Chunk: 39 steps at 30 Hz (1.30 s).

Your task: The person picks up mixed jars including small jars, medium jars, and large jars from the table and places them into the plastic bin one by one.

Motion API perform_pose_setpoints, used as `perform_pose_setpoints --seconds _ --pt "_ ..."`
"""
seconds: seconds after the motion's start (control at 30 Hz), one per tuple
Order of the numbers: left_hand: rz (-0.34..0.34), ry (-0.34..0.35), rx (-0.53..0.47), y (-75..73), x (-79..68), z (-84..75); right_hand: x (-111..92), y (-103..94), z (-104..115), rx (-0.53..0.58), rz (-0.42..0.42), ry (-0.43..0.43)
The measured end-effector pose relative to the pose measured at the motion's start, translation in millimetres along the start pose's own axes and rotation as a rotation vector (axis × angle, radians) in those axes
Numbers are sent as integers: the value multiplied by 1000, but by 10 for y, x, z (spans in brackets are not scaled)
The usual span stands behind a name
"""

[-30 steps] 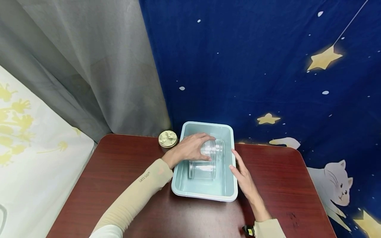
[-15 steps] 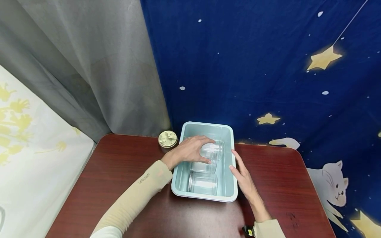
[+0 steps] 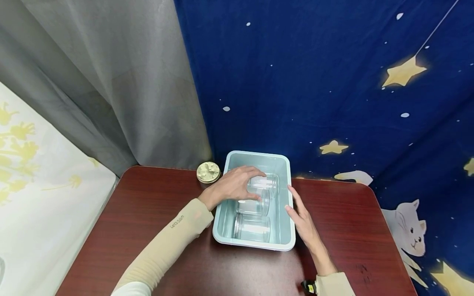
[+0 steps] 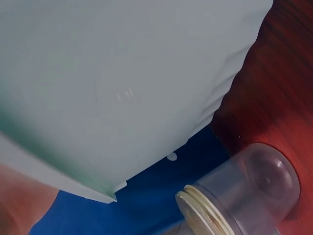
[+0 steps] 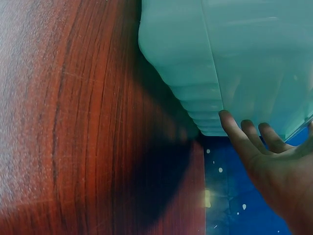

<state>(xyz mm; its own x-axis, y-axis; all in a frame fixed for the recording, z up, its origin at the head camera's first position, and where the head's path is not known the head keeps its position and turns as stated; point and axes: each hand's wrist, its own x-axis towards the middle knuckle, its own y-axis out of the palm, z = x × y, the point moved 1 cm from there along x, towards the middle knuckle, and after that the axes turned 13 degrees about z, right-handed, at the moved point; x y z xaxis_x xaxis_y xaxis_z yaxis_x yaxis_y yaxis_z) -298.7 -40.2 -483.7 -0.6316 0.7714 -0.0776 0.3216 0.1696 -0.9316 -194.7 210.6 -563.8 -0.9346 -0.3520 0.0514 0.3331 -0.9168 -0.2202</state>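
Observation:
A light-blue plastic bin (image 3: 255, 246) holds three clear jars lying on their sides. My left hand (image 3: 233, 183) reaches over the bin's left rim, fingers and thumb spread above the far jar (image 3: 271, 183) and the middle jar (image 3: 253, 207). Whether its fingertips touch them is hard to tell. The near jar (image 3: 253, 228) lies by the front wall, apart from the hand. On the right side, my right hand (image 3: 305, 224) holds the bin's rim, thumb over the edge; in the right wrist view its fingers (image 5: 239, 136) lie against the outer wall.
A jar with a gold lid (image 3: 208, 172) stands on the brown table (image 3: 159, 213), left of the bin near the back edge. Grey and blue star-print curtains (image 3: 281, 82) hang close behind. A black object (image 3: 308, 287) shows beside the right sleeve.
The jar my left hand held has come down between the others, and the near jar has shifted toward the front wall. The left hand has drawn back slightly. My right hand stays put.

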Motion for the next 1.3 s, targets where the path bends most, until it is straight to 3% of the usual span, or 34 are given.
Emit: perform_pose_setpoints --seconds 0.9,1.3 --pt "-204 26 -58 -185 -191 176 1 6 18 -10 -12 -9" --pt "-253 11 -85 -245 -288 285 -1 -5 22 6 -7 -2"
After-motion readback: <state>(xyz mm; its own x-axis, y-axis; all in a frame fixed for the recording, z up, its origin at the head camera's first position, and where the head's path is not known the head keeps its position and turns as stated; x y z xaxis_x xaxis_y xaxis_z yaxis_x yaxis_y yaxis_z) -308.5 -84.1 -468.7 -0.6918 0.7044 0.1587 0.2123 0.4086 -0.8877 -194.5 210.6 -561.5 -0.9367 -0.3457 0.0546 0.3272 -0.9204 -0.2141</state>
